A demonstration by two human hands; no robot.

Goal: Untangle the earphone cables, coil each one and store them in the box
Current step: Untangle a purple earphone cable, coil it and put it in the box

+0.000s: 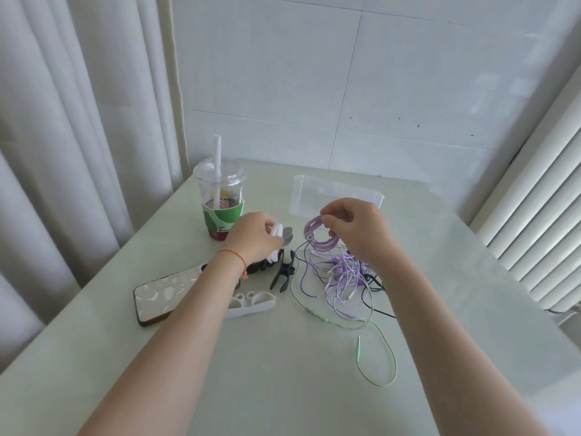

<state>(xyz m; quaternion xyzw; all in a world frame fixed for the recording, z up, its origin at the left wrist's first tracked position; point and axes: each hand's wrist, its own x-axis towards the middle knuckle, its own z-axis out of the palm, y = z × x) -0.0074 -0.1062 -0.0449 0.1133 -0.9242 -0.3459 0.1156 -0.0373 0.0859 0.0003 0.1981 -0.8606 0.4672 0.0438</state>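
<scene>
My right hand [355, 228] pinches a coiled purple earphone cable [317, 239] and holds it just above the table, in front of the clear plastic box [336, 191]. Under and behind that coil lies a tangle of purple, green and black earphone cables [345, 278]; a green cable with its jack plug [358, 344] trails toward me. My left hand [251, 237] grips a white cable clip [276, 231] above a small heap of clips. A black clip [283, 272] lies beside it on the table.
A plastic cup [220, 202] with a straw and dark drink stands at the back left. A phone in a white case [163, 294] lies at the left, a white clip [251, 303] next to it. A curtain hangs left, a radiator stands right.
</scene>
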